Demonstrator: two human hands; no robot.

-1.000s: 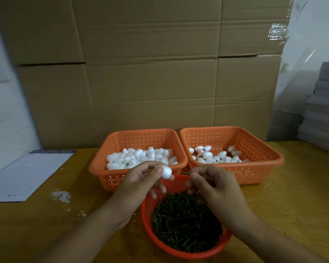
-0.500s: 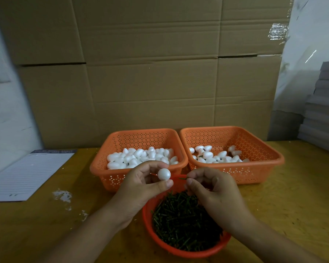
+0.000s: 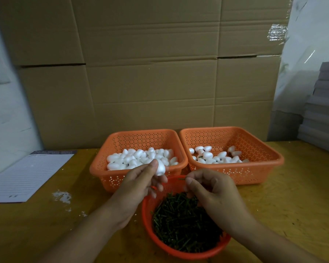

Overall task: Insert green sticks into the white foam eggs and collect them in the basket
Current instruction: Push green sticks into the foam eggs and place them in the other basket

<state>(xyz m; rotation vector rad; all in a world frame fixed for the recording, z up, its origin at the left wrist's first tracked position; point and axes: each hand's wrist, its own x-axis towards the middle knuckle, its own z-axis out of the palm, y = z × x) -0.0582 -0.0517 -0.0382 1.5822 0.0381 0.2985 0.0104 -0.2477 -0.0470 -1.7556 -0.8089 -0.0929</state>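
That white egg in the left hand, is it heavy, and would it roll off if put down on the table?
Probably very light: the left hand holds the egg up with just fingertips. It looks like soft foam, so a hard squeeze might dent it. Its rounded shape would likely let it roll on the flat table, which may be why the eggs sit in baskets.

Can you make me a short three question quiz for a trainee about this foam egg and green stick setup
1. True or false: the left hand holds a white foam egg.
2. Which container holds the loose green sticks? A) the left rectangular basket B) the right rectangular basket C) the round basket
3. Fill in: the right hand pinches a thin green ____.

Key
1. True; its fingers pinch the egg above the round basket.
2. C; both rectangular baskets hold white eggs.
3. Stick; its tip shows past the fingertips and points towards the egg.
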